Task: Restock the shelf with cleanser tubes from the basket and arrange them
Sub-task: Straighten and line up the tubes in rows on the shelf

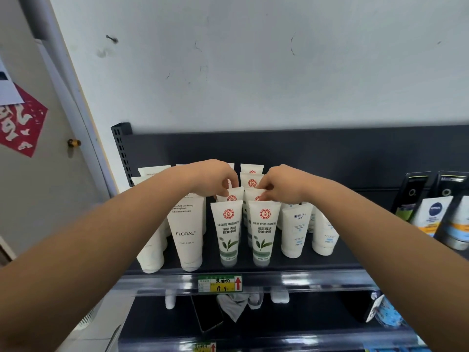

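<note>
Left grip: the left hand point(215, 177) reaches over the shelf with fingers curled down. Thumb and fingertips pinch the flat top edge of the left second tube point(233, 193).
Right grip: the right hand point(280, 185) comes in from the other side, fingers curled, pinching the top edge of the right second tube point(255, 193).
Held tubes: both stand upright on the shelf, cap down, side by side. Each stands directly behind a front tube, so only the upper part shows.
Front pair: the left front tube point(228, 232) and right front tube point(264, 232) are white with a round red emblem and a green leaf. They stand cap down near the shelf's front edge, just beside each other with a narrow gap.
Back tubes: more tops with the same red emblem point(251, 180) line up behind the right second tube, between the two hands.
Left neighbours: a taller white FLORAL tube point(187, 232) stands just beside the left front tube. A plain white tube point(149, 250) stands further left, partly hidden by the left forearm.
Right neighbours: white tubes with blue print point(295, 229) stand under the right forearm. Dark tubes point(431, 214) stand well apart at the far right.
Shelf: dark shelf point(317, 265) with a clear front rail. A green-and-yellow price tag point(220, 283) sits below the front pair.
Lower shelf: a grey cloth point(236, 304) lies crumpled there.
Behind: white wall point(253, 72). A door at the left bears a red paper point(20, 125).
</note>
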